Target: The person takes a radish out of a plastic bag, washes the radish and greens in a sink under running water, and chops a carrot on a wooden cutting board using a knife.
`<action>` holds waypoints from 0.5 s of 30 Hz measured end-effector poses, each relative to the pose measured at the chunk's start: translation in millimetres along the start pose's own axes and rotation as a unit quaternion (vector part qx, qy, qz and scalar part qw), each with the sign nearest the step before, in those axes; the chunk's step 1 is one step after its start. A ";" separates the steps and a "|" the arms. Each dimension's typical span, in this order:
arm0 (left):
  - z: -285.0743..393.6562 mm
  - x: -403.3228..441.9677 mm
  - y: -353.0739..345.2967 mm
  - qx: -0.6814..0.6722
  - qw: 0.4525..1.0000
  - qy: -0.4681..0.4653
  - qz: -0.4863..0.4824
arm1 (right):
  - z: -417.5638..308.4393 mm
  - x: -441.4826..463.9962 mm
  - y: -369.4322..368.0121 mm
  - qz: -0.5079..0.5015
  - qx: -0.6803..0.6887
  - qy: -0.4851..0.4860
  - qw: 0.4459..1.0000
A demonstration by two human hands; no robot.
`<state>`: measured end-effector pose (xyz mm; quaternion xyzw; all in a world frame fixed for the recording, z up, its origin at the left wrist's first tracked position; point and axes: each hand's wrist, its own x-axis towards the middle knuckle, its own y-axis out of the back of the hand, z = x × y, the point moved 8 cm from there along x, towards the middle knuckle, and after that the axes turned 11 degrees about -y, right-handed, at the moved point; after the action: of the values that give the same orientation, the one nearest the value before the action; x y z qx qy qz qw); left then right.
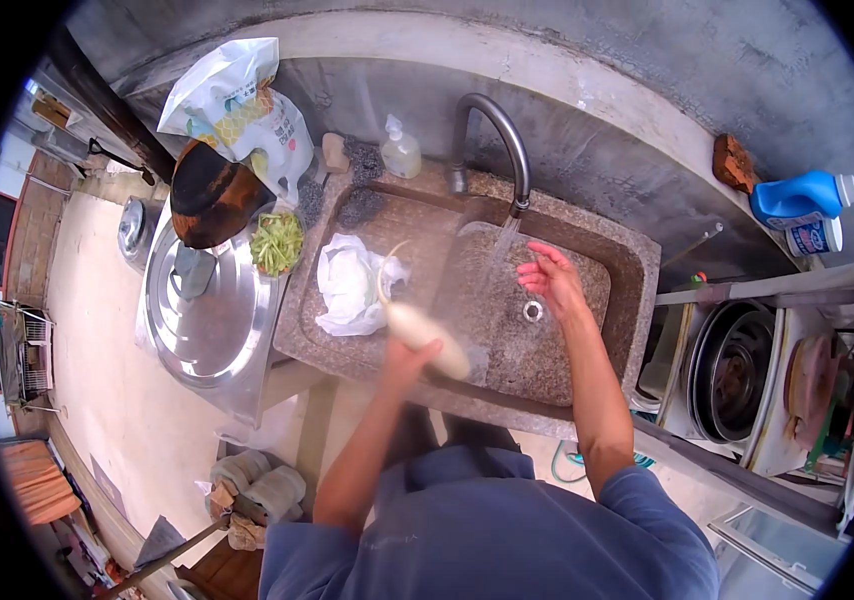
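A pale daikon radish [430,340] with a long thin root tail is gripped in my left hand [411,362], over the front edge of the stone sink [477,402]. It looks slightly blurred. Water runs from the curved metal faucet [519,150] into the right basin. My right hand [553,277] is beside that stream, fingers stretched out and holding nothing, just above the metal drain [533,311]. On the sink's left part lies a crumpled white plastic bag [349,285], close to the radish's tail.
Left of the sink, a bowl of chopped green vegetables [277,243] stands by a large metal lid [209,310]. Behind are a printed plastic bag [247,105] and a soap bottle [401,150]. A blue bottle [797,198] sits on the right ledge, above shelved basins [732,370].
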<state>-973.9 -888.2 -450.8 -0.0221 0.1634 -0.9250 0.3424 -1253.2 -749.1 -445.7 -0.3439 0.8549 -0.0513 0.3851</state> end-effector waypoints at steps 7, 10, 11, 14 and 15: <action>98.7 -96.2 18.2 -0.017 0.991 -0.077 0.106 | 38.3 83.6 -42.7 0.018 -0.016 -0.065 0.998; 125.5 -139.5 47.1 0.032 0.982 -0.103 0.152 | 37.2 142.9 -55.2 0.032 0.039 -0.018 0.999; 133.8 -153.9 58.2 0.048 0.977 -0.116 0.172 | 37.5 163.6 -54.1 0.043 0.062 -0.012 0.997; 150.4 -204.0 93.0 0.099 0.956 -0.108 0.253 | 36.6 213.4 -39.3 0.074 0.109 0.003 0.991; 144.5 -227.2 112.6 0.146 0.941 -0.117 0.281 | 32.0 220.3 -35.8 0.081 0.107 0.008 0.991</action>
<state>-707.6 -864.3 -333.8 -0.0333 -0.0154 -0.7960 0.6042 -1314.1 -908.8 -592.7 -0.2299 0.8727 -0.1140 0.4154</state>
